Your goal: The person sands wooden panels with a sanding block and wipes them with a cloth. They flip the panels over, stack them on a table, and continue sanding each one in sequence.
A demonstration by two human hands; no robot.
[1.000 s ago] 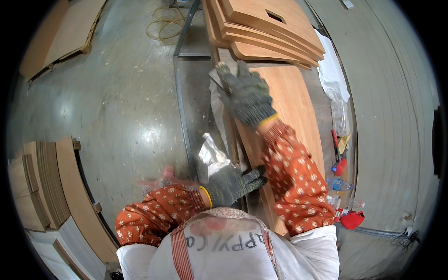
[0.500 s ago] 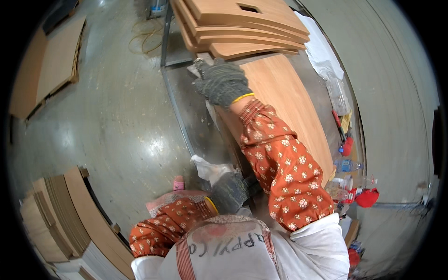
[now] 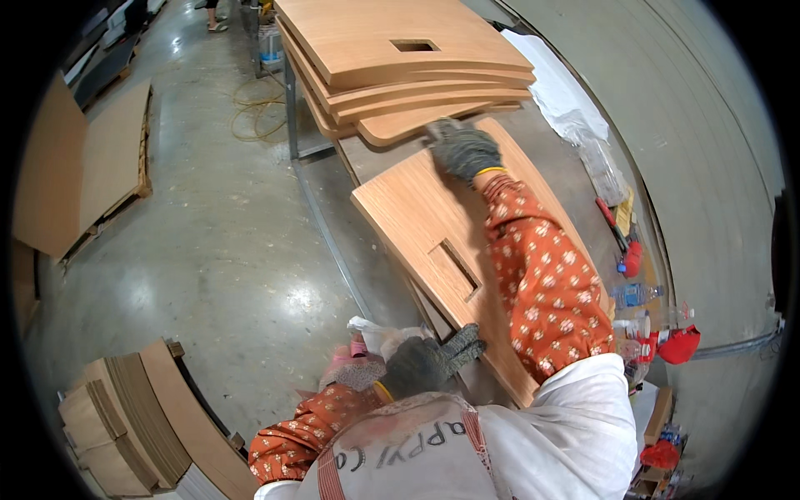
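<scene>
In the head view, a curved wood-grain board (image 3: 404, 200) lies slantwise in front of me on the grey tabletop (image 3: 554, 150), its rectangular slot (image 3: 460, 268) toward my left. My right hand (image 3: 467, 152), in a grey knit glove, reaches over it to the far edge, next to the stack of similar boards (image 3: 358, 37). Those fingers look bent, but they blur and I cannot tell whether they clamp anything. My left hand (image 3: 429, 360) is at the near left edge, its visible fingers stretched out and lying together; the thumb is hidden, so I cannot tell if they grip the board or only rest against it. Crumpled white plastic (image 3: 379, 336) sits just beside that hand.

To handle the board well, I judge, the left fingers should steady the near edge while the right ones guide the far end, with even pressure so it doesn't twist. The far corners want care, being so near the stack. The red-handled tool (image 3: 608, 215) and plastic bottle (image 3: 640, 294) lie off to the right, clear of both hands.
</scene>
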